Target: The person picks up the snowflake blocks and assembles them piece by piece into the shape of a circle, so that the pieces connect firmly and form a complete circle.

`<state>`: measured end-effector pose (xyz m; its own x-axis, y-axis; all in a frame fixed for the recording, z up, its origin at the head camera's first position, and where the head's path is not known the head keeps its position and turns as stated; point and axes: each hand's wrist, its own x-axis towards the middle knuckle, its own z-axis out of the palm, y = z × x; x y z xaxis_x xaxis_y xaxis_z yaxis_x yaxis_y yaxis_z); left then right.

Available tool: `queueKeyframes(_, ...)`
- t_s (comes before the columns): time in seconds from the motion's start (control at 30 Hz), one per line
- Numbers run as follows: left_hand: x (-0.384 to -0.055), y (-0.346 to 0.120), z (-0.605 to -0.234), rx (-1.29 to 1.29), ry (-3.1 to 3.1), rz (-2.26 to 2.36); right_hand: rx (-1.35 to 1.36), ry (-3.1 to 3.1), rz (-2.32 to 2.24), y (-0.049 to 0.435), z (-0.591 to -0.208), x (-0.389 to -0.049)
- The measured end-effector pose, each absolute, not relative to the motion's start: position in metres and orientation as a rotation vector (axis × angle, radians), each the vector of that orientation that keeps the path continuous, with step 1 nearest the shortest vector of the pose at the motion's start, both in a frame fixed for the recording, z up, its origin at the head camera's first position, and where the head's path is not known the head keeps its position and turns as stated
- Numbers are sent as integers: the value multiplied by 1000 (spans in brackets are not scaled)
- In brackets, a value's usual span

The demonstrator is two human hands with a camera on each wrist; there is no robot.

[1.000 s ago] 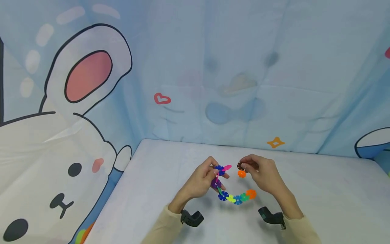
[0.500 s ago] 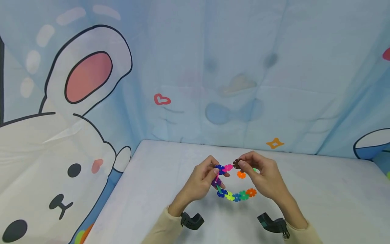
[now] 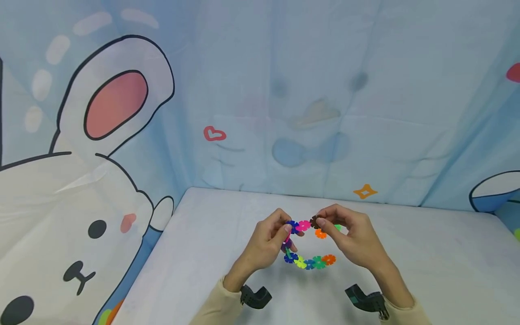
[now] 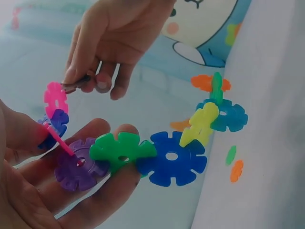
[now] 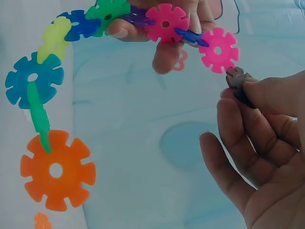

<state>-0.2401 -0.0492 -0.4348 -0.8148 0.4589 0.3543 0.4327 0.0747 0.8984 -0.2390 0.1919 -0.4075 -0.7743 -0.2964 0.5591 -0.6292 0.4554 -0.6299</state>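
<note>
A curved chain of notched plastic snowflake discs [image 4: 171,176] hangs from my left hand [image 3: 264,241]. Thumb and fingers pinch it at a dark blue disc [image 3: 292,226] near one end. That end is a pink disc [image 5: 219,50]; the other end is a large orange disc [image 5: 57,191], reached through purple, green, blue and yellow ones. My right hand [image 3: 355,237] pinches a brown snowflake disc [image 5: 236,76] between thumb and index finger, its edge right at the pink disc's notches. The thumb hides part of the brown disc.
On the white table [image 3: 227,212] lie a loose orange disc [image 3: 320,234] and a green disc [image 3: 338,227], the green one partly behind my right hand. A blue cartoon-printed curtain [image 3: 243,90] stands behind the table. Dark camera mounts [image 3: 256,298] are on both wrists.
My right hand has moved left, bringing the brown disc from apart to the pink disc. The pink end has turned flatter to view, and the chain's lower part has swung slightly left.
</note>
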Motion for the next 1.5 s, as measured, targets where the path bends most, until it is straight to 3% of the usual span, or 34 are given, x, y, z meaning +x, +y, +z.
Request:
queueKeyframes(0.93,-235,-44,-431,1262,2777,1721,853,-2173,1105,176,-405,-229)
queueKeyframes(1.17,-243,-49,-435,1022,2723,1790,785,-2346,1102,196,-418,-248)
queueKeyframes(1.5,-254,-55,-442,690,2120,2266,430,-2815,904,217,-497,-291)
